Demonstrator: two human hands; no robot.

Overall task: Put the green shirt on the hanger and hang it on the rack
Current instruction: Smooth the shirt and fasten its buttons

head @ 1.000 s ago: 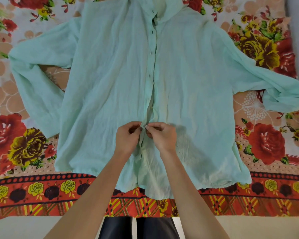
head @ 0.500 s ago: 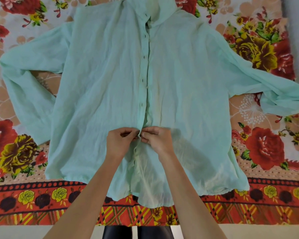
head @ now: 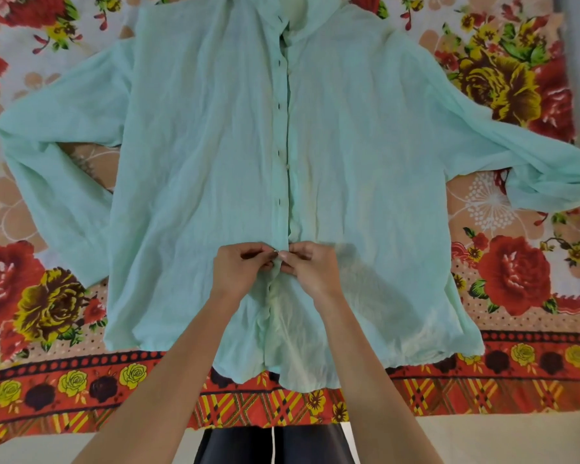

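Two bare hands meet at the button placket of a pale green shirt (head: 198,169), the left hand (head: 236,269) and the right hand (head: 310,267) nearly touching, each pinching the fabric edge at one button low on the front. Both forearms reach in from 6 o'clock. The shirt lies face up and spread flat on a bed covered by a floral bedsheet (head: 516,279), its collar at 12 o'clock and its hem toward 6 o'clock. One sleeve stretches out to 9 o'clock and folds back on itself; the other runs off toward 3 o'clock. Large red and yellow roses crowd the sheet at 8 and 4 o'clock, with a patterned red border (head: 81,390) along the near edge below the hem.
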